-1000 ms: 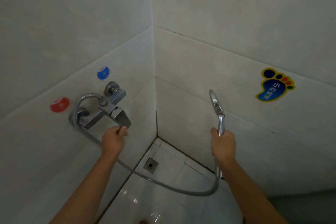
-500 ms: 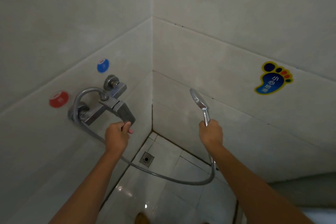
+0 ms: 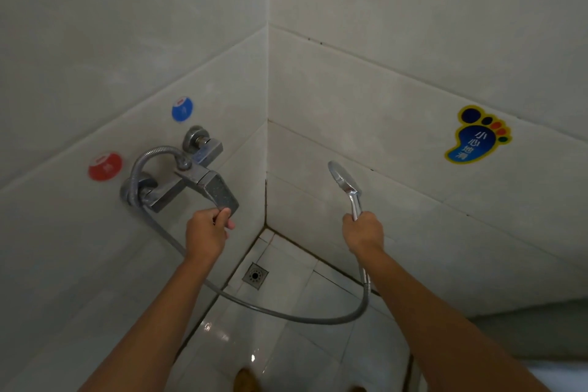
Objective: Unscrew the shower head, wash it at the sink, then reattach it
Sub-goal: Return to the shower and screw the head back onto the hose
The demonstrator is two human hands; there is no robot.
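The shower head point(image 3: 343, 180) is held upright in the right hand point(image 3: 363, 232), whose fingers are wrapped round the chrome handle just below the head. The head is tilted slightly left, and its face is turned toward the corner of the stall. It is seen attached to the hose point(image 3: 286, 315), which leaves the bottom of the handle, sags in a loop above the floor point(image 3: 286, 347) and rises to the mixer point(image 3: 178, 181) on the left wall.

The left hand point(image 3: 206, 232) is placed at the tip of the mixer lever point(image 3: 221, 192); the end of the lever is pinched between thumb and curled fingers. The lever is angled outward and down from the mixer body.

A blue disc point(image 3: 182, 109) is fixed to the wall above the mixer, and a red disc point(image 3: 105, 166) to its left. A foot-shaped sticker point(image 3: 477, 135) is noted on the right wall. A drain point(image 3: 255, 275) is set in the floor near the corner, between the two forearms. No water is seen at the head. Two shoe tips are visible at the bottom edge.
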